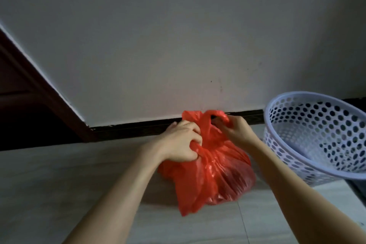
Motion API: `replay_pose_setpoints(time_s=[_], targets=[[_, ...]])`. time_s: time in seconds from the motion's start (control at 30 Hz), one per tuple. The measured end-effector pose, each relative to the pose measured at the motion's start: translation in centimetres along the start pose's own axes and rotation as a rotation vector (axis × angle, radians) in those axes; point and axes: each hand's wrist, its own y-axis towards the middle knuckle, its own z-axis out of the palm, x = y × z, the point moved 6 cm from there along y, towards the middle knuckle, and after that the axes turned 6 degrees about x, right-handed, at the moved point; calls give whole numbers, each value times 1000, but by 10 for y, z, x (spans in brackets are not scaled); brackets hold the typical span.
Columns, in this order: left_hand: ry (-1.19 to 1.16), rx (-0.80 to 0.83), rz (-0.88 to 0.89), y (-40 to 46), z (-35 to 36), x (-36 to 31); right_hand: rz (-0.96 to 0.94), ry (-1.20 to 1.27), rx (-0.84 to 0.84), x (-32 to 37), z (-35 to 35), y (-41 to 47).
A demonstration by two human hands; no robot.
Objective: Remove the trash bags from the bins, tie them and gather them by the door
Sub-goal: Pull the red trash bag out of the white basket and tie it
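A full red plastic trash bag (221,172) sits on the pale tiled floor close to the wall. My left hand (181,143) grips a bunched handle on the bag's left side. My right hand (236,129) pinches the other handle, pulled up and to the right. Both handles stand up above the bag's gathered neck. A light blue perforated bin (316,136) stands to the right of the bag, with no bag in it.
A white wall (178,45) with a dark baseboard (138,128) runs right behind the bag. A dark brown door frame (39,95) slants down at the left. Pale floor tiles (59,184) spread in front.
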Motion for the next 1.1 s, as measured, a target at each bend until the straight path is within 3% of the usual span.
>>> replay_pose_setpoints(time_s=[0.07, 0.13, 0.2, 0.3, 0.33, 0.4, 0.43, 0.5, 0.6, 0.7, 0.77, 0.83, 0.87, 0.93, 1.03, 1.1], targets=[[-387, -88, 59, 2, -9, -3, 70, 183, -63, -10, -11, -2], [-956, -168, 134, -1, -22, -6, 158, 450, -152, -12, -29, -4], [-1507, -133, 204, 1, -32, -1, 243, 760, -182, -14, -42, -2], [-1926, -150, 384, 8, -47, 7, 403, 1107, -121, -18, -52, -5], [-2069, -280, 286, 16, -44, 23, 423, 1082, -100, -19, -54, -7], [-2246, -655, -91, 22, -26, 63, 363, 941, -46, -24, -55, -11], [-2242, -798, -213, 20, -18, 79, 304, 848, -8, -23, -54, -15], [-2156, -821, -248, 17, -10, 85, 199, 740, 121, -21, -47, -27], [-1819, -630, -182, 1, -5, 76, 188, 608, 408, -27, -36, -46], [-1441, -390, -242, -20, 8, 90, 190, 47, 580, -47, -17, -53], [-1256, -209, -261, -35, 12, 96, 54, -130, 479, -44, -3, -46], [-906, 10, -358, -49, 13, 93, -115, -171, 334, -38, 13, -32], [-661, 153, -437, -53, 17, 93, -147, -200, 280, -37, 22, -25], [-207, 445, -517, -56, 28, 92, -37, -203, 215, -29, 39, -17], [-51, 483, -457, -41, 42, 75, 148, -46, 68, -30, 39, -11], [-98, 370, -424, -26, 57, 46, 225, 161, -60, -36, 23, -8]])
